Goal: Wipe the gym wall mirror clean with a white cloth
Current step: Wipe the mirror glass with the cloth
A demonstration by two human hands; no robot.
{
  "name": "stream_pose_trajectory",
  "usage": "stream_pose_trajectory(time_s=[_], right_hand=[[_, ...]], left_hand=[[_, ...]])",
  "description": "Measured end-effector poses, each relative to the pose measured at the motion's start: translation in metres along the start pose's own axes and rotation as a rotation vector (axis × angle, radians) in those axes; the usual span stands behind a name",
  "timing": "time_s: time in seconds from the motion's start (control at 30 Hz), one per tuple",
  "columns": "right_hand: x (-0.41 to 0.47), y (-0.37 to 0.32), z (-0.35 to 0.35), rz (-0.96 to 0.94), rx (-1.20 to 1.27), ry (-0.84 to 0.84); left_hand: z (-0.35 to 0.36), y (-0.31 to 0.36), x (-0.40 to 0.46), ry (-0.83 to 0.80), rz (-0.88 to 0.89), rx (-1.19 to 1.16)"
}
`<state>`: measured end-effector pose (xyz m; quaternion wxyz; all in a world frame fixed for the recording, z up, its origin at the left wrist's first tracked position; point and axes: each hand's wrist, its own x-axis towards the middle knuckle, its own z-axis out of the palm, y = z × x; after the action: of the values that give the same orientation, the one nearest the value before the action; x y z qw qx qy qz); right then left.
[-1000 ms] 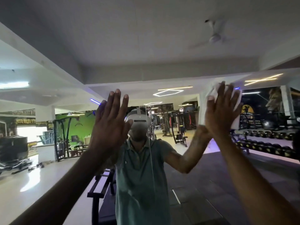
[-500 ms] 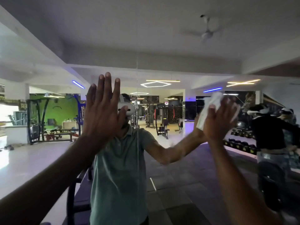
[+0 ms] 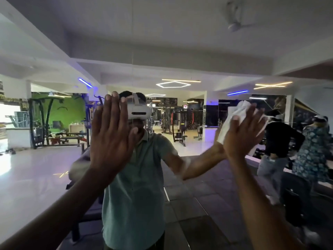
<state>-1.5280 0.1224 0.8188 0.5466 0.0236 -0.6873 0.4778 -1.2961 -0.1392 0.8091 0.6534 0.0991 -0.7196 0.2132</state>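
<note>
The wall mirror [image 3: 180,51] fills the whole view and reflects the gym. My left hand [image 3: 112,134] lies flat against the glass at centre left, fingers straight and pointing up. My right hand [image 3: 243,134] presses the white cloth [image 3: 236,114] flat onto the mirror at the right, fingers straight over it. The cloth pokes out above and to the left of that palm. A vertical seam in the glass [image 3: 132,60] runs between the two hands.
Reflected in the glass: a person in a green shirt with a headset [image 3: 137,177], exercise machines [image 3: 45,123] at the left, and two other people [image 3: 297,150] at the right edge. A dark bench's reflection [image 3: 86,213] shows low at centre left.
My view has swung to the right, bringing two reflected people into sight. My right hand with the cloth has slid lower on the glass. My left hand stays flat on the mirror.
</note>
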Motion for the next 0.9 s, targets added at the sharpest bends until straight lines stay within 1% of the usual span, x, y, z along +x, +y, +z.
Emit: stream_pose_trajectory(time_s=[0.03, 0.07, 0.1, 0.17, 0.2, 0.23, 0.27, 0.3, 0.33, 0.37, 0.43, 0.47, 0.5, 0.53, 0.57, 0.6, 0.67, 0.7, 0.73, 0.77, 0.8, 0.83, 0.87, 0.9], right_hand=[[-0.015, -0.017, 0.000, 0.072, -0.004, 0.013], [-0.042, -0.037, -0.001, 0.027, -0.008, 0.024], [-0.077, -0.057, -0.004, -0.119, -0.009, -0.013], [-0.146, -0.081, -0.013, -0.562, 0.039, -0.213], [-0.164, -0.081, -0.017, -0.752, 0.056, -0.304], [-0.159, -0.072, -0.018, -0.893, 0.072, -0.351], [-0.138, -0.059, -0.016, -0.968, 0.084, -0.348], [-0.111, -0.045, -0.011, -0.963, 0.070, -0.312], [-0.081, -0.032, -0.006, -0.875, 0.039, -0.249], [-0.050, -0.020, 0.000, -0.709, 0.001, -0.177], [-0.008, -0.012, 0.000, -0.272, -0.014, -0.069], [-0.006, -0.021, 0.001, -0.080, 0.003, -0.031], [-0.018, -0.039, 0.001, 0.040, 0.011, -0.003], [-0.041, -0.061, 0.001, 0.056, 0.014, 0.018], [-0.072, -0.082, 0.000, -0.027, 0.025, -0.002], [-0.106, -0.100, -0.004, -0.188, 0.027, -0.059], [-0.161, -0.110, -0.012, -0.575, 0.027, -0.252], [-0.164, -0.102, -0.014, -0.750, 0.033, -0.330], [-0.147, -0.089, -0.015, -0.900, 0.049, -0.357], [-0.122, -0.073, -0.011, -0.979, 0.055, -0.337], [-0.094, -0.059, -0.007, -0.962, 0.040, -0.287], [-0.064, -0.044, -0.002, -0.842, 0.015, -0.213], [-0.036, -0.032, 0.000, -0.639, 0.001, -0.137], [-0.016, -0.026, -0.001, -0.391, 0.002, -0.093]], left_hand=[[0.000, 0.001, 0.000, -0.008, -0.005, 0.004], [0.000, 0.001, -0.001, -0.012, -0.011, 0.011], [0.001, 0.000, -0.002, -0.010, -0.012, 0.018], [-0.001, -0.001, -0.001, -0.002, 0.001, 0.027], [-0.002, -0.003, -0.001, 0.000, 0.014, 0.029], [-0.004, -0.005, -0.001, -0.001, 0.025, 0.026], [-0.006, -0.008, -0.001, -0.004, 0.032, 0.025], [-0.008, -0.010, -0.001, -0.004, 0.039, 0.027], [-0.010, -0.012, -0.001, -0.004, 0.046, 0.029], [-0.011, -0.013, -0.001, -0.004, 0.052, 0.028], [-0.011, -0.014, 0.000, -0.008, 0.059, 0.025], [-0.011, -0.013, 0.000, -0.014, 0.056, 0.023], [-0.011, -0.012, 0.000, -0.020, 0.052, 0.022], [-0.011, -0.012, 0.000, -0.027, 0.050, 0.024], [-0.012, -0.013, 0.000, -0.032, 0.052, 0.026], [-0.013, -0.014, 0.000, -0.035, 0.060, 0.028], [-0.015, -0.019, 0.000, -0.049, 0.085, 0.021], [-0.016, -0.022, 0.000, -0.063, 0.098, 0.016], [-0.016, -0.025, 0.000, -0.073, 0.110, 0.014], [-0.017, -0.027, 0.000, -0.077, 0.120, 0.015], [-0.017, -0.028, -0.001, -0.080, 0.130, 0.017], [-0.016, -0.029, -0.001, -0.083, 0.134, 0.015], [-0.016, -0.030, -0.001, -0.084, 0.131, 0.010], [-0.015, -0.029, -0.001, -0.081, 0.122, 0.003]])
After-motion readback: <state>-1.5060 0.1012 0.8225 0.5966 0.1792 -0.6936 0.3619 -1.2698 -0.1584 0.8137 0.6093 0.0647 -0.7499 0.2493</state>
